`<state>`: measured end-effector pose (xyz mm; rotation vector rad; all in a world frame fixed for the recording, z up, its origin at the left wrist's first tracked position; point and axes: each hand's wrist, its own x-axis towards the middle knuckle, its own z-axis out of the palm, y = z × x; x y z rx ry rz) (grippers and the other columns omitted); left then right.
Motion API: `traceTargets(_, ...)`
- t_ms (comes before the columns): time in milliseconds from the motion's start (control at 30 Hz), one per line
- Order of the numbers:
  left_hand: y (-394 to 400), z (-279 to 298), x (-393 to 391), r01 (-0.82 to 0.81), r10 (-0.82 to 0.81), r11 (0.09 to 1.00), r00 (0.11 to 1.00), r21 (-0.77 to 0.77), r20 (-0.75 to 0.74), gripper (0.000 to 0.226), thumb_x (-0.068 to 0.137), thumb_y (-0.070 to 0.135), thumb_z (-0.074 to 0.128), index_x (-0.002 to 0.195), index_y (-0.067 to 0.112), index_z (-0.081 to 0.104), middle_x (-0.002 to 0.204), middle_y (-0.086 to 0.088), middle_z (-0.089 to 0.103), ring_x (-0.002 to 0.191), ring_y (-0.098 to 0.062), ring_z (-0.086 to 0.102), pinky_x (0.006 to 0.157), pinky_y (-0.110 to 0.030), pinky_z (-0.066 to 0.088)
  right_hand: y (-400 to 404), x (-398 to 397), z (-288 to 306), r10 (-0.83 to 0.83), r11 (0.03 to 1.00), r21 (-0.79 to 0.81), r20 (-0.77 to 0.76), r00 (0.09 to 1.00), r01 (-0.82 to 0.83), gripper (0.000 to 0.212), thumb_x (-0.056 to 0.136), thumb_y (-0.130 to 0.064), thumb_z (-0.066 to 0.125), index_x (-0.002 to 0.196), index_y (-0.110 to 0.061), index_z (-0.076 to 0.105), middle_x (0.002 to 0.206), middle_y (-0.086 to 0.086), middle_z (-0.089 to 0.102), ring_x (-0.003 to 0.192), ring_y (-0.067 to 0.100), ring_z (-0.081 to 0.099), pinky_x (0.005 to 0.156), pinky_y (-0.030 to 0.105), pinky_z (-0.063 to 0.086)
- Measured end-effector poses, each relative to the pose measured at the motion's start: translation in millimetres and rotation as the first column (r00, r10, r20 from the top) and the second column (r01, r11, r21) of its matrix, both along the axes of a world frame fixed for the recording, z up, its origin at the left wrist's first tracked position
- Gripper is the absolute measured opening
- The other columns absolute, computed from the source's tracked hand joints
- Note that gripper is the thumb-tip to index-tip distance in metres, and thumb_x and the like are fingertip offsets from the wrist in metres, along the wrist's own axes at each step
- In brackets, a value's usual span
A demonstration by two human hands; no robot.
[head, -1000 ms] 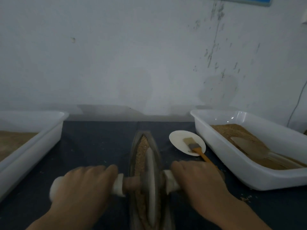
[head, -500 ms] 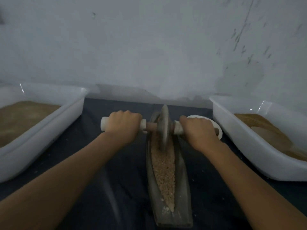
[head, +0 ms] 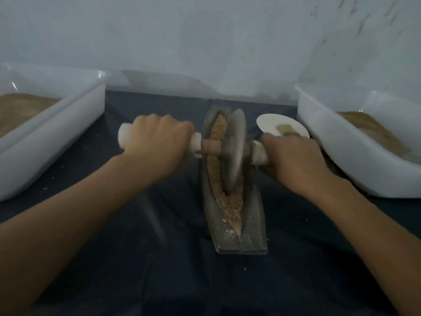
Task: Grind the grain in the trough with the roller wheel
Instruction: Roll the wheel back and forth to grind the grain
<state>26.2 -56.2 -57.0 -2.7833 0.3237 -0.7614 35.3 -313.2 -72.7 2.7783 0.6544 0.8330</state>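
Note:
A long, narrow metal trough (head: 252, 226) lies lengthwise on the dark table, holding tan crushed grain (head: 231, 206). The metal roller wheel (head: 235, 149) stands on edge in the trough's middle-to-far part, on a wooden axle with white handles. My left hand (head: 157, 144) grips the left handle, and my right hand (head: 293, 159) grips the right handle. Both arms reach forward. Grain shows ahead of and behind the wheel.
A white bin (head: 75, 124) with tan meal stands at the left, another white bin (head: 355, 160) at the right. A small white dish (head: 271, 123) with a brush lies behind my right hand. Crumbs dot the dark table (head: 159, 270). A wall rises close behind.
The wheel rolled from the near end to the trough's far end, then came back toward me to the middle. Both hands kept their grip on the handles.

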Motion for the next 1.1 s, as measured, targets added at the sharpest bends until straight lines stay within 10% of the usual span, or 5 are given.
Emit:
traceTargets(233,-4.7,2.5,49.9,-0.062,0.053,0.99,0.996,-0.126,-0.072,0.011,0.084,0.026,0.061,0.086,0.023,0.051,0.093,-0.008,0.063,0.085,-0.034,0.059,0.065,-0.037,0.033,14.7,59.9,8.0,-0.081,0.997,0.001,-0.026,0.996,0.081,0.026,0.084,-0.033,0.062,0.095,-0.014,0.047,0.089,0.013,0.064,0.078,0.037,0.061,0.058,0.036,0.039)
traceTargets(600,13.1,-4.5,-51.5,0.143,-0.142,0.99,0.985,0.003,0.098,0.056,0.058,0.024,0.084,0.065,0.022,0.028,0.048,0.006,0.036,0.041,-0.018,0.019,0.051,-0.019,0.004,-6.3,-45.6,10.9,0.057,0.998,0.003,0.067,0.996,-0.057,0.046,0.046,-0.025,0.09,0.07,-0.016,0.051,0.052,0.001,0.051,0.036,0.024,0.046,0.041,0.022,0.029)
traceTargets(833,-0.1,-5.3,29.2,-0.028,0.029,0.999,0.999,-0.04,0.026,0.024,0.082,0.029,0.061,0.078,0.025,0.038,0.077,-0.001,0.059,0.071,-0.031,0.059,0.058,-0.035,0.03,6.9,46.4,-0.8,-0.078,0.997,0.018,0.002,0.997,0.078,0.032,0.079,-0.037,0.068,0.081,-0.02,0.041,0.07,0.007,0.057,0.061,0.031,0.056,0.053,0.034,0.044)
traceTargets(1100,-9.1,10.0,35.0,-0.034,0.034,0.999,0.998,-0.004,-0.056,0.019,0.086,0.025,0.058,0.085,0.022,0.04,0.089,-0.003,0.063,0.08,-0.029,0.061,0.06,-0.034,0.033,9.1,35.8,-0.4,-0.115,0.993,0.037,-0.014,0.993,0.115,0.033,0.079,-0.035,0.069,0.081,-0.02,0.039,0.072,0.007,0.058,0.064,0.031,0.057,0.055,0.034,0.044)
